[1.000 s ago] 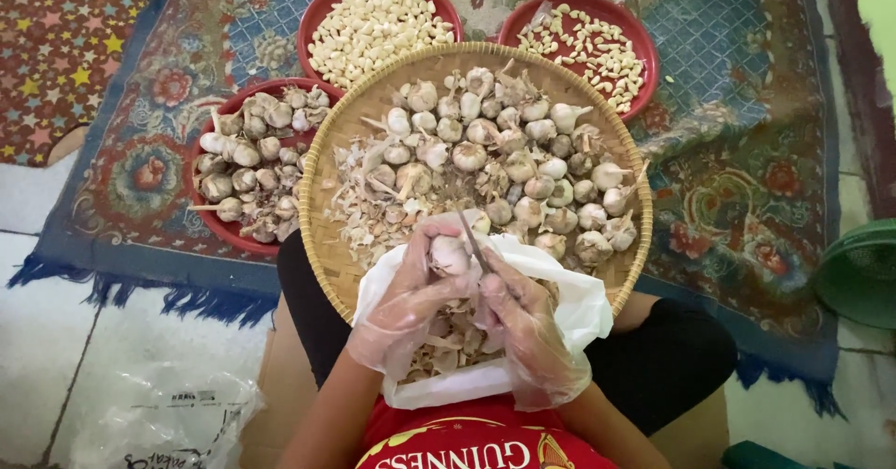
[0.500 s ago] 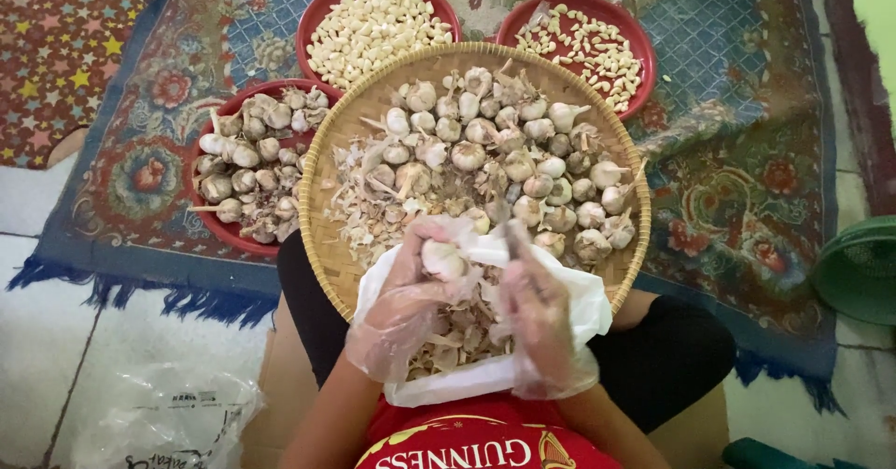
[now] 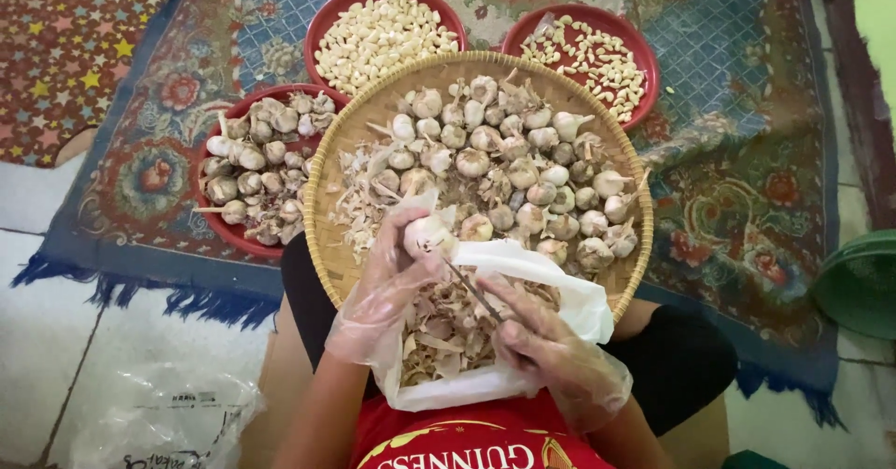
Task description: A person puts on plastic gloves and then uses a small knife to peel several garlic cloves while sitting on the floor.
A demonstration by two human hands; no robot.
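Left hand [image 3: 392,282] pinches a garlic bulb [image 3: 427,236] over the white bag of skins [image 3: 448,334], right hand [image 3: 541,348] grips a thin knife [image 3: 471,292] slanting up-left, its tip just below the bulb, touching or nearly so.

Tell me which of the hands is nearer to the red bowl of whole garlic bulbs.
Left. The left hand, holding a garlic bulb, sits just right of the red bowl of whole garlic bulbs. The right hand, holding a small knife, is further right and lower.
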